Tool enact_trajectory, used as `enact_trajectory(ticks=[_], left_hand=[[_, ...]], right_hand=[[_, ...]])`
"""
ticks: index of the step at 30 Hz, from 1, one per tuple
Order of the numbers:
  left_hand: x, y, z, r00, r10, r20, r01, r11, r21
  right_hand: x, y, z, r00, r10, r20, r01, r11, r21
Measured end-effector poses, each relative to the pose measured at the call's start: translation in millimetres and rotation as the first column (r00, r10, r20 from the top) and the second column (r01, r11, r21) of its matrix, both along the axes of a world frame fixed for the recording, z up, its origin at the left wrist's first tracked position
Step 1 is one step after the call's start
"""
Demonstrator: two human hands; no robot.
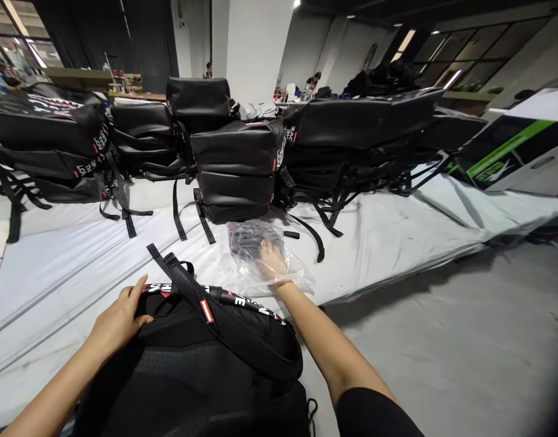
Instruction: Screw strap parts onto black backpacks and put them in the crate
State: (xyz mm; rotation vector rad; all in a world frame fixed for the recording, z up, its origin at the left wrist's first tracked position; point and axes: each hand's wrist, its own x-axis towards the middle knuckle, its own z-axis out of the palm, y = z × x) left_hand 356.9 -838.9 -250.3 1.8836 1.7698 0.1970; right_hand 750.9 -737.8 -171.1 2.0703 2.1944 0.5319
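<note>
A black backpack is close in front of me, its back panel and shoulder straps facing up. White lettering runs along its edge trim, and a small red label sits on one strap. My left hand grips the upper left edge of the backpack, thumb on the near side and fingers over the trim. Beyond the backpack, my right hand reaches to a clear plastic bag with dark, folded contents. Its fingers are bent at the bag, and plastic lies around the wrist; whether the fingertips are inside is unclear.
Stacks of black backpacks line the far side of the white-covered table, their straps trailing toward me. A white carton with black and green print stands at right. The table edge slopes along the right above a grey floor. Several people are in the background.
</note>
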Motion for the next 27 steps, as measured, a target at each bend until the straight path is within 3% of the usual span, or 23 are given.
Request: enact_trajectory(ticks=[8, 13, 22, 27], left_hand=[[0, 2, -7.7, 1.0, 0.022, 0.006, -0.022, 0.998, 0.054], [2, -1, -2.6, 0.999, 0.032, 0.001, -0.032, 0.998, 0.058], [2, -2, -0.7, 0.999, 0.03, -0.012, -0.03, 0.999, 0.039], [2, -1, 0.7, 0.999, 0.032, -0.013, -0.032, 0.999, 0.04]], right_hand=[[9, 7, 1.5, 0.996, 0.067, 0.057, -0.064, 0.996, -0.055], [4, 24, -2.7, 0.986, 0.148, 0.072, -0.136, 0.979, -0.152], [11, -28, -17.8, 0.971, 0.196, 0.137, -0.162, 0.961, -0.223], [0, -15, -16.6, 0.974, 0.176, 0.144, -0.151, 0.975, -0.165]])
